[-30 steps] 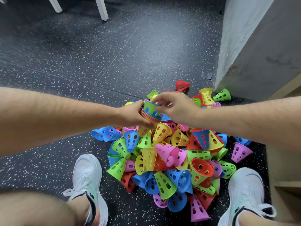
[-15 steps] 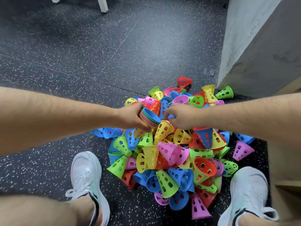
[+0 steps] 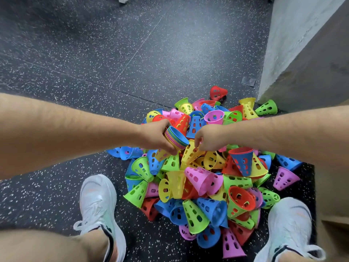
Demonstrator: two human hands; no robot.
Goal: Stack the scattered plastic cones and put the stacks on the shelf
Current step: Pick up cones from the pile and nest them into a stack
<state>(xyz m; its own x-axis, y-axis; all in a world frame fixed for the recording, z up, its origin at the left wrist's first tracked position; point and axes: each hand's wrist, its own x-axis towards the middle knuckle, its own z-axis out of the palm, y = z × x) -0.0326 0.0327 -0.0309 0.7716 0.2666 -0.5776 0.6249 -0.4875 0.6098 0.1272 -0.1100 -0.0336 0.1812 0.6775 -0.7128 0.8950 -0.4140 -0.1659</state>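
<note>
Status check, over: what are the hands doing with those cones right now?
Left grip holds stack. Right grip pinches yellow cone atop pile. Many cones loose; nothing blocking.

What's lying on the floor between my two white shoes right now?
In the head view, the near end of the cone pile fills the gap between the left shoe and right shoe: green, blue, red and pink cones.
</note>
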